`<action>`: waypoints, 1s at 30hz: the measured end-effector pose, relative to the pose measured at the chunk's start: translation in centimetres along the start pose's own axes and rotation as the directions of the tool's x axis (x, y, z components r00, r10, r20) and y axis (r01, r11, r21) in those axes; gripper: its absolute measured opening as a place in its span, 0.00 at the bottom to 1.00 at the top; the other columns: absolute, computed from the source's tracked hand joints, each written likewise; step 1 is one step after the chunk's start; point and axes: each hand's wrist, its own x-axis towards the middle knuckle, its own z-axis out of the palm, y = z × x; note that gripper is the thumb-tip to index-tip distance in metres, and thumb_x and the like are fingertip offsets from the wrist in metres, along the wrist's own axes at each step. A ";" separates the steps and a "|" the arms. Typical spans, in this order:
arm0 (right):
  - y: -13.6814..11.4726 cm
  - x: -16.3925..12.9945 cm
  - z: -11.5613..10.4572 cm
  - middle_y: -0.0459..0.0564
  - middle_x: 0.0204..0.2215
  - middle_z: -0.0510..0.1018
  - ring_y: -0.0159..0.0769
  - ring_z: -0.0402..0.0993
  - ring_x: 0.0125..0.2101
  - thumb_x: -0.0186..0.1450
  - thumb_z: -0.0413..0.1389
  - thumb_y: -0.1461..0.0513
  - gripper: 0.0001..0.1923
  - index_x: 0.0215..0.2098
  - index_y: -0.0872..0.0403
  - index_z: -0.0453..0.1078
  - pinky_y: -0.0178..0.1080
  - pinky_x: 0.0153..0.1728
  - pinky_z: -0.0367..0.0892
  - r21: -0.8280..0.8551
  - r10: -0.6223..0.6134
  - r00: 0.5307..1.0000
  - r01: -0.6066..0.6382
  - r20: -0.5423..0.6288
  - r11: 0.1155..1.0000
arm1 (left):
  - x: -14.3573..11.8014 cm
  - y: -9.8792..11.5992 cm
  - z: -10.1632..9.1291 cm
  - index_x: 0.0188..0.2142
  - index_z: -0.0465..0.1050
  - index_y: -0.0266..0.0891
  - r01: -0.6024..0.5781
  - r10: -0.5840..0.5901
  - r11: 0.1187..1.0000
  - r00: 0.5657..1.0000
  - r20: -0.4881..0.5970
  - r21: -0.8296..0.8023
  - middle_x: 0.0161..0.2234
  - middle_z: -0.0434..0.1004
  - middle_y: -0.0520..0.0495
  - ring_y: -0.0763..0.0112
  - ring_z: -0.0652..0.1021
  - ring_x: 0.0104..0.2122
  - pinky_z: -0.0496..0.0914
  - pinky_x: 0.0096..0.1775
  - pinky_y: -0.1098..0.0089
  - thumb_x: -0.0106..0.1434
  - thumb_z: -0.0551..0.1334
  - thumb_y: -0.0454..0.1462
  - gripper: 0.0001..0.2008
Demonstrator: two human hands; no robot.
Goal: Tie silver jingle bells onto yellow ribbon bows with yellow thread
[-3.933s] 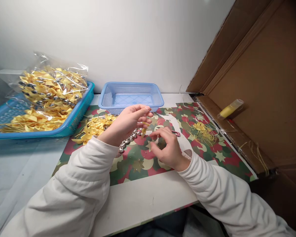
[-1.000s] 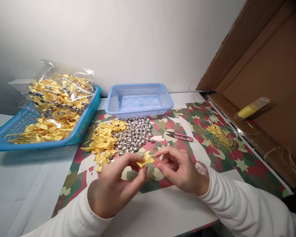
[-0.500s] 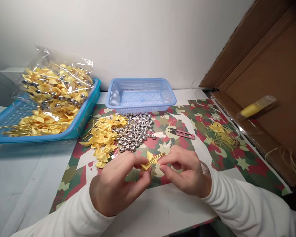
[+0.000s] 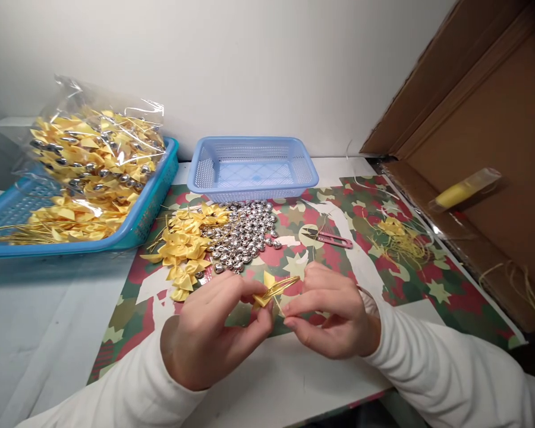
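Note:
My left hand (image 4: 214,333) pinches a small yellow ribbon bow (image 4: 267,291) by its middle, just above the patterned mat (image 4: 129,300). My right hand (image 4: 334,315) is beside it, thumb and forefinger closed on the bow's thin gold tie ends near its right side. Just beyond my hands lie a heap of loose yellow bows (image 4: 185,244) and a pile of small silver bells (image 4: 245,235).
A pale blue mesh basket (image 4: 254,167) stands behind the bells. A teal tray (image 4: 154,211) at left holds a clear bag of bows with bells (image 4: 96,151). Pink thread snips (image 4: 332,239) and yellow cord scraps (image 4: 399,238) lie at right. A cardboard box (image 4: 485,148) holds a yellow tube (image 4: 463,190).
My hands have come back from the piles toward the near edge with one bow. Over the last second my right fingers have slipped lower along the gold tie ends.

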 end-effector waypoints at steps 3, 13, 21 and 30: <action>0.0 0.1 0.0 0.41 0.15 0.62 0.29 0.54 0.18 0.61 0.55 0.65 0.04 0.29 0.52 0.70 0.36 0.23 0.53 0.024 -0.017 1.000 0.016 0.011 1.000 | 0.1 -0.1 0.1 0.33 0.70 0.45 -0.053 0.053 0.999 0.998 -0.017 -0.005 0.21 0.76 0.53 0.70 0.76 0.20 0.69 0.24 0.70 0.54 0.64 0.32 0.07; -0.3 0.0 0.2 0.41 0.15 0.67 0.27 0.60 0.18 0.61 0.56 0.66 0.04 0.28 0.53 0.71 0.35 0.25 0.59 -0.025 0.150 0.982 -0.154 -0.111 0.988 | -0.7 -0.6 0.4 0.31 0.69 0.40 0.196 -0.168 0.957 0.975 0.143 -0.213 0.21 0.72 0.53 0.73 0.74 0.21 0.69 0.25 0.73 0.59 0.60 0.32 0.02; -0.4 0.0 0.2 0.41 0.16 0.69 0.26 0.60 0.18 0.62 0.56 0.66 0.04 0.28 0.53 0.71 0.34 0.25 0.61 -0.029 0.228 0.964 -0.234 -0.137 0.972 | -0.9 -0.4 0.9 0.31 0.72 0.41 0.400 -0.305 0.802 0.913 0.272 -0.443 0.24 0.73 0.50 0.72 0.73 0.22 0.67 0.21 0.73 0.60 0.61 0.36 0.02; -0.6 0.1 0.1 0.41 0.16 0.69 0.26 0.60 0.18 0.60 0.57 0.67 0.05 0.26 0.54 0.70 0.33 0.24 0.62 -0.053 0.278 0.949 -0.288 -0.148 0.956 | -1.2 -0.6 0.9 0.33 0.69 0.42 0.448 -0.304 0.740 0.888 0.344 -0.502 0.28 0.70 0.51 0.78 0.67 0.19 0.63 0.19 0.75 0.62 0.59 0.35 0.02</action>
